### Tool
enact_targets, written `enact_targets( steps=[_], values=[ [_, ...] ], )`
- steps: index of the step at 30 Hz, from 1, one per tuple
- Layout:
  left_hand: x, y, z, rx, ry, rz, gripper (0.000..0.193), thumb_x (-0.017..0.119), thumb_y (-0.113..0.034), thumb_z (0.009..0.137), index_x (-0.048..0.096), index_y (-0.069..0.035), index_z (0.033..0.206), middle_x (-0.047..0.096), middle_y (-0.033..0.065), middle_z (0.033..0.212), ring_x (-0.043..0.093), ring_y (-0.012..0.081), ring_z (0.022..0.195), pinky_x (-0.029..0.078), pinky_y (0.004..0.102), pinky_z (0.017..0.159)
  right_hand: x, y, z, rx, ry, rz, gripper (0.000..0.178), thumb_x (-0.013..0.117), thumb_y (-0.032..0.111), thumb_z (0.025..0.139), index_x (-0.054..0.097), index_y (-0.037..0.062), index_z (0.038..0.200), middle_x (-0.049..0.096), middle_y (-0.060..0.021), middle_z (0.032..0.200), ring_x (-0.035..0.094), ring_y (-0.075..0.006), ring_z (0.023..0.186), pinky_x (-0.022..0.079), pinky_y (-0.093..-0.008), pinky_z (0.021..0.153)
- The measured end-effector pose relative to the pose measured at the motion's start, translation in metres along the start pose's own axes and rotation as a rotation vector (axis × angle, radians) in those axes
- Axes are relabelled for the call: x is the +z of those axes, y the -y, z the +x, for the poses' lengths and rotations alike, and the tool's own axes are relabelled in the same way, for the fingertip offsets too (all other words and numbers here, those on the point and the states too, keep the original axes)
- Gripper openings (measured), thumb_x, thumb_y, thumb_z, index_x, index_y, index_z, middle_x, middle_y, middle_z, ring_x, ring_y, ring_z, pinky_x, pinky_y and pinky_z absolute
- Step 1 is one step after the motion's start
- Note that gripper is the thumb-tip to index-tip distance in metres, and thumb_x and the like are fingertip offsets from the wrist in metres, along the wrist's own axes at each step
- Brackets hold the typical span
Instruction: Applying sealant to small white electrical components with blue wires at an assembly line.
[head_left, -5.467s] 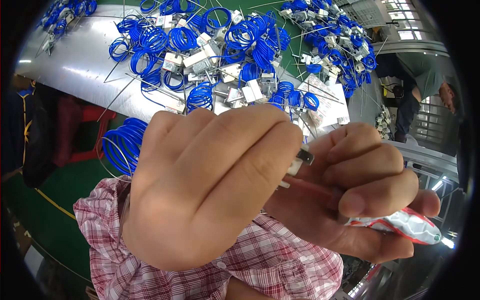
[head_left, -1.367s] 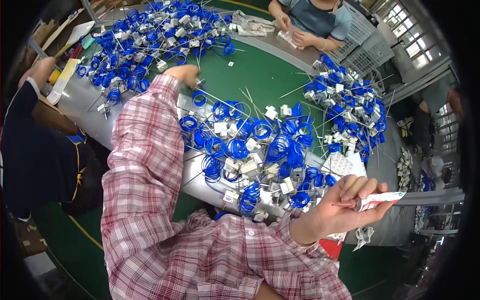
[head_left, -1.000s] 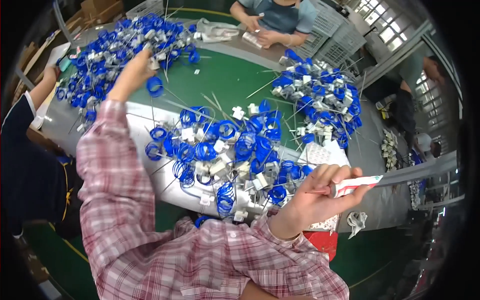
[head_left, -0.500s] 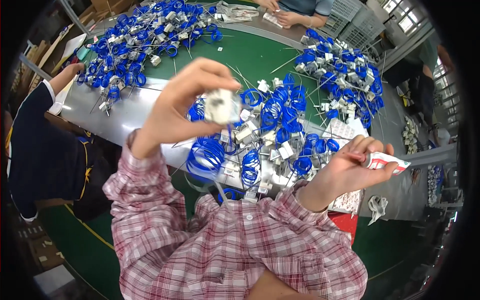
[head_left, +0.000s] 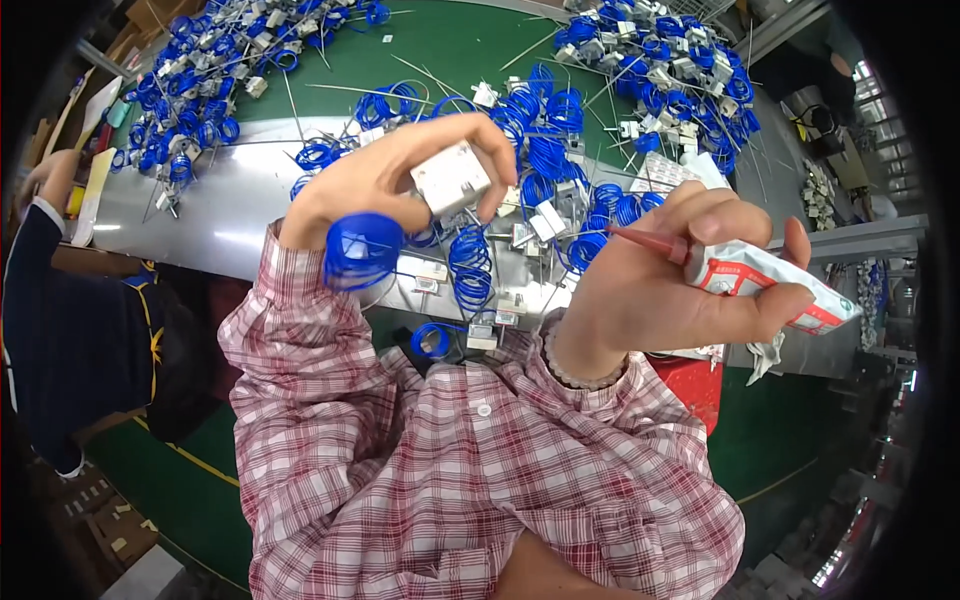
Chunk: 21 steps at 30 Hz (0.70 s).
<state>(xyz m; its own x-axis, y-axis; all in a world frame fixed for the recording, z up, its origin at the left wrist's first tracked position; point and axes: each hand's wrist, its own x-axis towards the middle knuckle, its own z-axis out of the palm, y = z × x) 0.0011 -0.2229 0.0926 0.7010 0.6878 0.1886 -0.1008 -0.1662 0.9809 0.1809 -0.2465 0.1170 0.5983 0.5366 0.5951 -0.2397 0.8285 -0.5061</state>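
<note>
The left hand (head_left: 365, 180) is closed on one white block (head_left: 450, 182), thumb at its lower left, fingers curled past its right side. One blue coil (head_left: 362, 250) hangs to the block's lower left (blurred; I can't tell whether it joins the block). Right of the block, well apart, the right hand (head_left: 660, 285) is clamped around one tube (head_left: 770, 290), its single red nozzle (head_left: 648, 241) pointing toward the block. The step in hand looks like bringing block and tube together; next seems to call for steadying the block and lining up the nozzle. I count three heaps: beyond the block leftward (head_left: 190, 125), beyond it rightward (head_left: 680, 80), and just right of it (head_left: 545, 150).
</note>
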Motion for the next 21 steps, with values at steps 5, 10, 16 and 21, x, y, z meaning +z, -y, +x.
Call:
enact_targets(
  steps=[5,10,16,21],
  values=[
    [0.035,-0.012,0.000,0.078,0.174,0.176,0.046,0.045,0.000,0.052,0.047,-0.001,0.098,0.054,0.0100,0.083,0.054,0.0222,0.075,0.042,0.0303,0.065,0.001,0.015,-0.017,-0.110,0.115,0.046,0.043,0.028,0.045,0.088,0.038,0.0058,0.102,0.039,-0.0017,0.051,0.030,-0.0106,0.037,0.026,-0.0215,0.035],
    [0.067,0.002,0.000,0.191,0.015,-0.055,0.041,0.046,-0.022,0.048,0.052,0.004,0.079,0.054,0.0094,0.063,0.055,0.0194,0.056,0.038,0.0255,0.049,-0.006,0.029,-0.034,-0.116,0.230,0.148,0.045,0.026,0.044,0.090,0.045,0.0050,0.103,0.037,-0.0006,0.056,0.025,-0.0087,0.042,0.022,-0.0227,0.038],
    [0.067,0.002,-0.006,0.137,0.186,-0.073,0.048,0.051,-0.035,0.062,0.051,0.006,0.086,0.057,0.0106,0.069,0.057,0.0194,0.057,0.040,0.0254,0.047,-0.011,0.043,-0.039,-0.062,0.388,0.174,0.051,0.022,0.046,0.090,0.043,0.0019,0.107,0.042,-0.0019,0.064,0.031,-0.0100,0.046,0.026,-0.0234,0.043],
    [0.065,0.009,0.005,0.201,0.340,-0.143,0.046,0.051,-0.026,0.061,0.048,0.008,0.093,0.058,0.0119,0.076,0.059,0.0195,0.062,0.044,0.0262,0.051,-0.025,0.044,-0.031,-0.206,0.609,-0.025,0.054,0.019,0.046,0.091,0.042,0.0006,0.110,0.043,-0.0022,0.065,0.033,-0.0109,0.046,0.027,-0.0245,0.042]
  ],
)
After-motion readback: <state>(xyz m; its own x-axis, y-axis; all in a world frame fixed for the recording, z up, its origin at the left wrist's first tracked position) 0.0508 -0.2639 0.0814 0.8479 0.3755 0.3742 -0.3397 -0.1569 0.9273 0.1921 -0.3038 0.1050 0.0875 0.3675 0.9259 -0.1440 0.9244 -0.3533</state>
